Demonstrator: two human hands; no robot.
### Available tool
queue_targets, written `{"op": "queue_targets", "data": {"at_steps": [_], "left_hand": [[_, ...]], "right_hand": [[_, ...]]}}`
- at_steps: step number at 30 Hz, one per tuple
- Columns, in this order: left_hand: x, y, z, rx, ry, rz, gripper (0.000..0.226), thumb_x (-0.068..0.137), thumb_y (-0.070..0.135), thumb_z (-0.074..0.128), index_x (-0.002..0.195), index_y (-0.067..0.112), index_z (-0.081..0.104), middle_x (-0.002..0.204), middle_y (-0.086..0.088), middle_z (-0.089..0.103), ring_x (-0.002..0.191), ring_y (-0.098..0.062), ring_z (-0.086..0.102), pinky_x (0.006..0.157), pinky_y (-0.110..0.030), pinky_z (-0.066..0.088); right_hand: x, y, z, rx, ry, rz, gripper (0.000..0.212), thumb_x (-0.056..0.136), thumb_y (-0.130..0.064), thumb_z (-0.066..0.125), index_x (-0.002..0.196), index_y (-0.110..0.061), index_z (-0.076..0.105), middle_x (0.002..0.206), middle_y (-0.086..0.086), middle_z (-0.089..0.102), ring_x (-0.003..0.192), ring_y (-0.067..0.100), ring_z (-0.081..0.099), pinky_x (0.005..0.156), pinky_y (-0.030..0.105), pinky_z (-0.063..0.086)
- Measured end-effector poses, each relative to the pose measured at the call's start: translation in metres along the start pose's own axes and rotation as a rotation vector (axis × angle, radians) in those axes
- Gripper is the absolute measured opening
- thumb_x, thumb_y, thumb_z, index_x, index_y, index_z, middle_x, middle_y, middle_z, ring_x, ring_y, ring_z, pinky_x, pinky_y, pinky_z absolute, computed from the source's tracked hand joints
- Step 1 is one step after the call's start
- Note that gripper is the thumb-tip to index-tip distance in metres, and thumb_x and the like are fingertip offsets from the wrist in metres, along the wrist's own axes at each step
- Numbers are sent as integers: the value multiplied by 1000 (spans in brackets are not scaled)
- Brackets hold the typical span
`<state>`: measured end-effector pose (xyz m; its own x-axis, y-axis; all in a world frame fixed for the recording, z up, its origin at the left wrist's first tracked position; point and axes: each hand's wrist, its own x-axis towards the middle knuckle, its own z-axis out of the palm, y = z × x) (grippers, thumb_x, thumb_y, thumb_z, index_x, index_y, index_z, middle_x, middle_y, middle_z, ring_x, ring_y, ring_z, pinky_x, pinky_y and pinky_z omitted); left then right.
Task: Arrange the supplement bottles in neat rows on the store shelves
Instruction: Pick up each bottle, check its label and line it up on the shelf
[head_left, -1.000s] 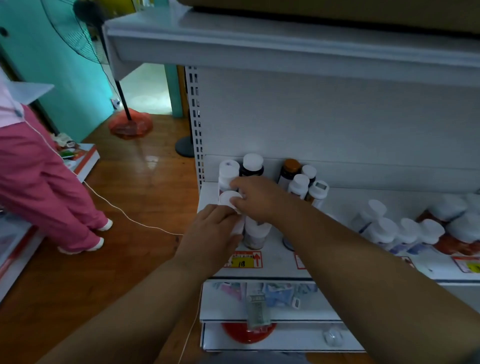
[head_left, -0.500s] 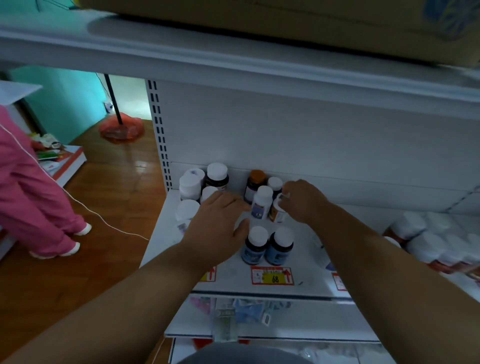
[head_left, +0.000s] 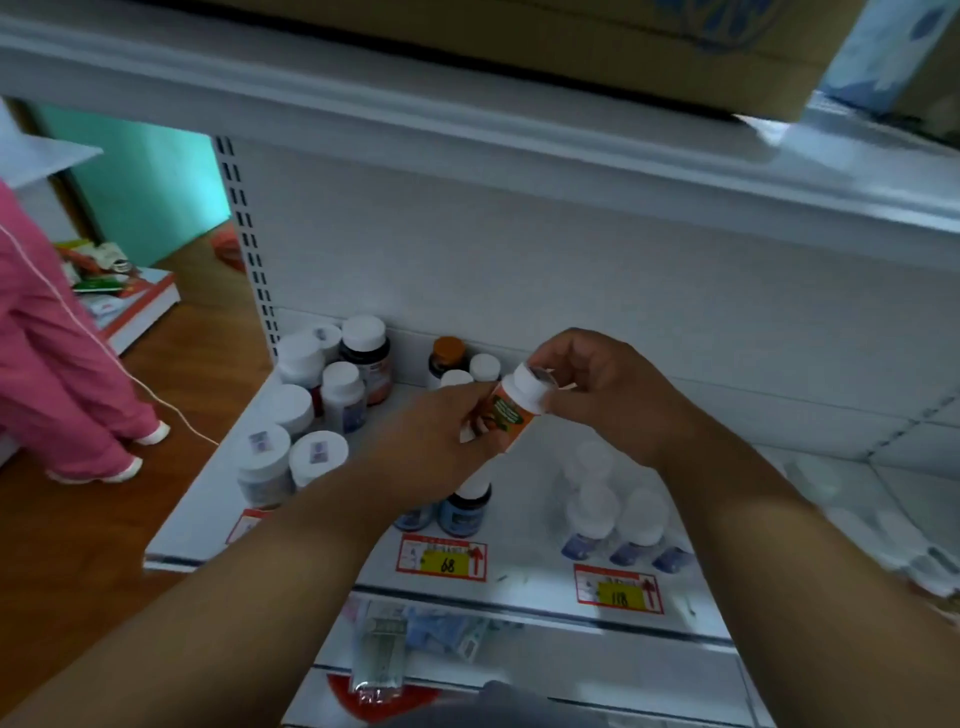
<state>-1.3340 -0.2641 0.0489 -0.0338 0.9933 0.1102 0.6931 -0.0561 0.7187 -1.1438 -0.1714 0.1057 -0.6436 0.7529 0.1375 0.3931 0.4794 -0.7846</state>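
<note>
The held bottle (head_left: 511, 415) had an orange label with green and brown patches and a white cap. The shelf (head_left: 519, 566) was white. Bottles at its left edge (head_left: 291, 410) wore white caps; one at the back (head_left: 448, 353) had an orange cap. Two at the front (head_left: 465, 512) were dark blue. The price tags (head_left: 442, 560) were red-bordered with yellow patches. The floor (head_left: 78, 545) was brown wood, the wall (head_left: 135, 192) teal, and a bystander's trousers (head_left: 47, 353) pink.

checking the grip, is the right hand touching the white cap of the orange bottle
Touching. The head view shows the right hand with fingers curled around the white cap of the orange bottle.
</note>
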Motion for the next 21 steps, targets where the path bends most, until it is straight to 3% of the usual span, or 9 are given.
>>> {"op": "queue_targets", "data": {"at_steps": [2,4,7,11,13,15,19,21], "left_hand": [[-4,14,6,-77,23,17,23,78,52,65,96,54,50,93,29,61,91,11,57,68,-2,40],[-6,26,13,-161,62,40,31,76,45,75,94,50,50,89,28,61,87,19,54,68,4,36],[-7,41,28,-267,103,75,37,71,37,83,93,43,53,90,21,64,84,13,57,68,0,40],[-9,69,47,-355,44,152,40,67,42,84,92,44,53,90,27,62,84,9,59,68,-8,45],[-14,82,55,-362,17,207,42,64,46,81,94,40,54,91,27,62,82,7,59,69,-16,48],[-23,94,65,-394,-33,218,43,64,43,83,95,39,54,89,27,62,80,8,60,66,-12,47],[-39,108,83,-376,-98,224,51,64,39,86,101,41,52,94,21,62,87,12,55,67,-1,40],[-40,115,95,-361,-92,240,54,65,38,86,107,38,52,101,20,60,91,7,55,71,-4,42]], "right_hand": [[-13,-6,-4,150,11,22,26,81,-2,69,100,-20,66,97,-8,70,92,11,66,80,23,54],[-27,-10,-7,235,57,57,19,86,-8,68,102,-16,65,98,-4,70,90,12,67,77,24,55],[-51,-16,-15,204,177,133,14,87,-21,69,100,-21,64,93,-7,70,83,12,69,69,22,55],[-95,-25,-32,2,350,212,17,82,-37,70,96,-33,63,90,-11,69,78,9,67,68,24,55],[-117,-30,-36,-12,420,224,18,81,-36,71,97,-34,64,87,-8,68,71,6,64,58,22,52],[-138,-32,-37,17,453,255,17,81,-33,72,96,-34,64,83,-3,68,60,6,61,50,21,48],[-174,-30,-50,78,546,271,14,83,-23,72,96,-28,67,86,8,69,71,29,66,63,47,56],[-193,-22,-64,61,598,275,12,84,-22,72,94,-27,67,83,7,69,70,29,64,61,46,56]]}}
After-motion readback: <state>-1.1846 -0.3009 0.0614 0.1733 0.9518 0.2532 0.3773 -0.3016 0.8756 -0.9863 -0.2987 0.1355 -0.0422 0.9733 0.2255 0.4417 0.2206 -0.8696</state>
